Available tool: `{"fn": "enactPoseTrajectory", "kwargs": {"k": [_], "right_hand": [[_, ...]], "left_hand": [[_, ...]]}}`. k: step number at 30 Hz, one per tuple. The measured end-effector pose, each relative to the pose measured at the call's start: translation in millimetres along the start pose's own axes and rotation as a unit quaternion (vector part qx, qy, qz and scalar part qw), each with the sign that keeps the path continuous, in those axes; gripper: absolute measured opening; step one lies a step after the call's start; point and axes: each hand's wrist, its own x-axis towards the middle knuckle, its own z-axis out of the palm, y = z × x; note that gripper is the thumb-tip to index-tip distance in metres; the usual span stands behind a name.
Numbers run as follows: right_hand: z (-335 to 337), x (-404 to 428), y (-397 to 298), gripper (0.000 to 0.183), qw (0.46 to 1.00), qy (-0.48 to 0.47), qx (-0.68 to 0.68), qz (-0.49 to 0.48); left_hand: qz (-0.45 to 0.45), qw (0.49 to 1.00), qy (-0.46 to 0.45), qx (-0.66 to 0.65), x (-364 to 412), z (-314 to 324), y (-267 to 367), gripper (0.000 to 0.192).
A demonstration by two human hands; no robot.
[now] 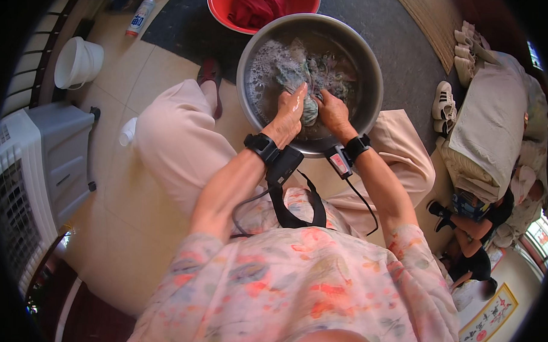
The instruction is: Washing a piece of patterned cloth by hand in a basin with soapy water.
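A round stainless steel basin (376,83) stands between my knees, holding cloudy water with suds (263,65) along its left side. In it lies a wet, bunched greyish-green patterned cloth (293,75), partly under the water. My left hand (291,110) grips the cloth, its wet thumb lying along the top. Close beside it, my right hand (334,110) has its curled fingers on the cloth's right side. A rolled end of the fabric sticks out between the two hands. My fingertips are partly hidden by the cloth and the water.
Beyond the basin sits a red basin (218,14) with dark red cloth (257,8). On the left are a white bucket (78,62), a spray can (139,17), a white cup (128,131) and an air cooler (52,165). Shoes (443,106), a covered sofa (489,122) and seated people (473,250) are at right.
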Motion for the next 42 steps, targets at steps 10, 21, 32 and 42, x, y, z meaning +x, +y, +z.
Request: {"fn": "enactPoseTrajectory", "kwargs": {"k": [10,21,32,42], "right_hand": [[-21.4,-6.2,0.5,0.060,0.988,-0.049,0.037,-0.139],[-124.1,-42.4,-38.1,0.034,0.864,-0.039,0.492,-0.102],[-163.0,-76.5,-51.6,0.039,0.784,-0.043,0.607,-0.126],[-71.6,-14.2,18.5,0.032,0.807,-0.104,0.581,0.018]], "left_hand": [[-0.055,0.992,-0.078,0.081,-19.4,7.5,29.8,0.032],[-0.097,0.982,-0.106,-0.125,-9.9,10.1,29.6,0.047],[-0.070,0.918,-0.264,-0.286,-40.1,44.5,73.6,0.021],[-0.011,0.983,0.111,-0.146,2.5,-6.6,22.0,0.036]]}}
